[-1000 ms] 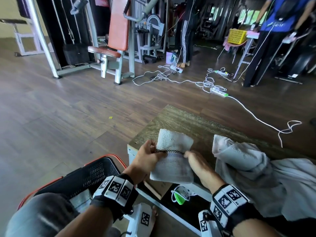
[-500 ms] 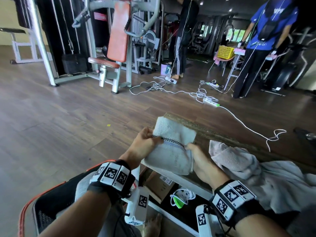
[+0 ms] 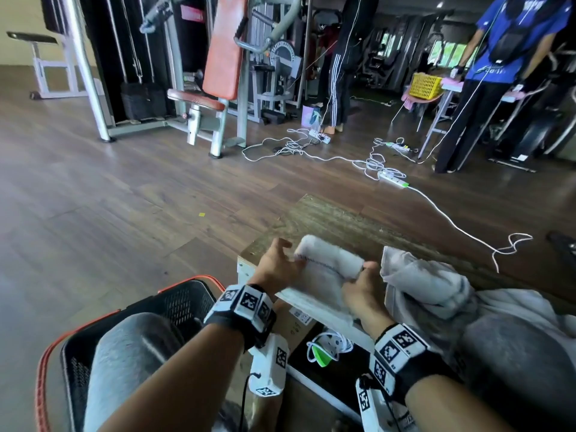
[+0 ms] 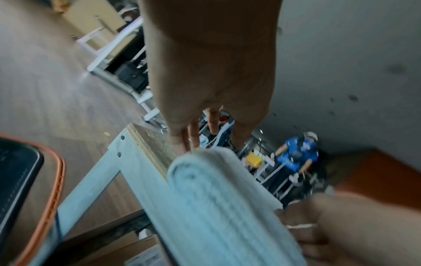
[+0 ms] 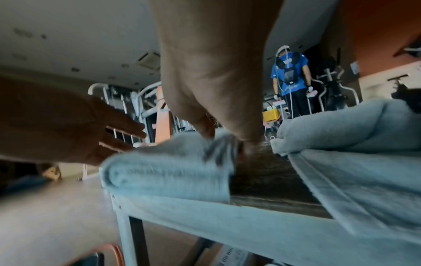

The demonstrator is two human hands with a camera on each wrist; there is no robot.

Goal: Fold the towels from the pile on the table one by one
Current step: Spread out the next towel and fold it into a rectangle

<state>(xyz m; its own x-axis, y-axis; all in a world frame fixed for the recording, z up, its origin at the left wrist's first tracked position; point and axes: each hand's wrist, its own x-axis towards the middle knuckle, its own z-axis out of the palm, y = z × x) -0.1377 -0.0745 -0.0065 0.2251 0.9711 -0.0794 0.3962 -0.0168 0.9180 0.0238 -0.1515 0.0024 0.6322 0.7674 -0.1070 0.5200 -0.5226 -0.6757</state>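
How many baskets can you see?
2. A black basket with an orange rim sits on the floor by the person's left knee. A yellow basket sits far back, beside the person in blue. More may be hidden.

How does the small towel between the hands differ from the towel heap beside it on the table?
The small towel is folded into a compact, thick bundle; the towel heap is crumpled and unfolded. The small towel is touched by the left hand and gripped by the right hand; the heap lies untouched. Both are pale terry cloth on the table.
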